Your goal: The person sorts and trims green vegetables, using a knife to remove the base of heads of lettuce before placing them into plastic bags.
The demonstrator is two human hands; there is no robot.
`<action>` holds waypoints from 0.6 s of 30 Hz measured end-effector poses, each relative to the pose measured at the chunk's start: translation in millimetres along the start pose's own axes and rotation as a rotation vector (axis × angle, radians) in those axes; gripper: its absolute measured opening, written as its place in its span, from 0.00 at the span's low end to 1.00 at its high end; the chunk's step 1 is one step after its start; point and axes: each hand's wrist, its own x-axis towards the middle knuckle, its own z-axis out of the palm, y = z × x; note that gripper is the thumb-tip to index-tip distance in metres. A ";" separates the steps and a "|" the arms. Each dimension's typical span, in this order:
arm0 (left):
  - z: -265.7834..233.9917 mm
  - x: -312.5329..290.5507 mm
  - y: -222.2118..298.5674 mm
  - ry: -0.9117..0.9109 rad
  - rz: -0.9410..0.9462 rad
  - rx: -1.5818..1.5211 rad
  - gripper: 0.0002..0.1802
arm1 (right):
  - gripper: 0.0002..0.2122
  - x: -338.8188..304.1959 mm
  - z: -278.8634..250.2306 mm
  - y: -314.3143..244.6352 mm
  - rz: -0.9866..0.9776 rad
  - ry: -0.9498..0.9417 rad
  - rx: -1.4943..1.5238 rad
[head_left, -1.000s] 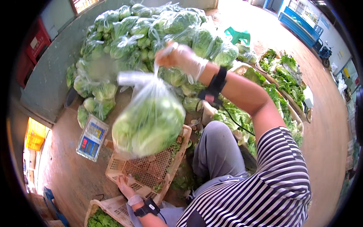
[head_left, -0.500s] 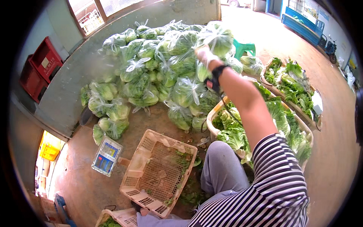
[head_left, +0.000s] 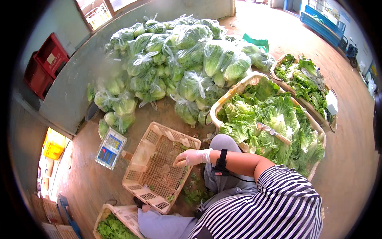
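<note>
My right hand (head_left: 194, 157), in a white glove with a black strap at the wrist, hangs over the right side of a pale plastic crate (head_left: 137, 158). Its fingers are loosely stretched out and hold nothing I can see. Some leaf scraps lie in the crate's mesh bottom. Beyond it, a large pile of clear plastic bags of leafy heads (head_left: 195, 85) leans against the wall. To the right stands a long tub (head_left: 318, 129) full of loose green leaves, with a tan-handled knife (head_left: 283, 138) on top. My left hand is out of view.
A scale-like panel (head_left: 111, 149) lies left of the crate. Another crate (head_left: 129, 219) with greens sits at the lower left. A second leaf-filled tub (head_left: 292, 92), a green stool (head_left: 256, 42) and red crates (head_left: 51, 55) stand farther off.
My right hand has let go of a bagged bundle at the pile and come back down toward me over the crate. The knife on the leaves now shows.
</note>
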 end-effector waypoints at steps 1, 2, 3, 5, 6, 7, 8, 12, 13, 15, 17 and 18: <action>-1.8 -6.3 -10.0 0.016 -0.019 0.009 0.19 | 0.17 -3.0 2.9 -2.0 0.008 -0.010 -0.003; -2.6 -12.9 -22.7 0.045 -0.042 0.021 0.19 | 0.17 -3.7 3.1 2.7 0.025 0.025 -0.049; -17.5 -32.2 -48.6 0.113 -0.099 0.036 0.19 | 0.16 4.7 13.8 -6.9 0.017 0.044 -0.085; -28.6 -74.2 -97.2 0.175 -0.252 0.112 0.19 | 0.16 4.7 26.5 4.2 0.061 0.041 -0.039; -32.5 -104.3 -123.3 0.208 -0.355 0.161 0.19 | 0.15 3.7 34.4 0.1 0.082 0.027 -0.027; -33.9 -133.9 -143.3 0.228 -0.457 0.208 0.19 | 0.14 1.8 39.9 -2.5 0.043 0.011 -0.025; -30.9 -160.1 -162.0 0.227 -0.554 0.254 0.19 | 0.13 -3.1 41.8 -6.8 0.046 -0.007 -0.040; -26.7 -214.7 -223.7 0.199 -0.525 0.320 0.20 | 0.11 -22.6 57.3 -18.0 0.160 0.030 0.111; -27.8 -219.0 -227.2 0.287 -0.477 0.104 0.20 | 0.11 -27.1 60.5 -7.8 0.134 0.020 0.133; -36.8 -231.3 -243.2 0.466 -0.686 -0.697 0.20 | 0.11 -24.8 73.9 0.8 0.124 -0.073 0.268; -36.6 -242.2 -245.4 0.488 -0.507 -1.276 0.20 | 0.12 -20.1 91.5 -17.0 0.041 -0.189 0.230; -39.2 -245.1 -225.8 0.510 -0.519 -1.282 0.20 | 0.13 -22.1 94.4 -20.2 0.029 -0.218 0.230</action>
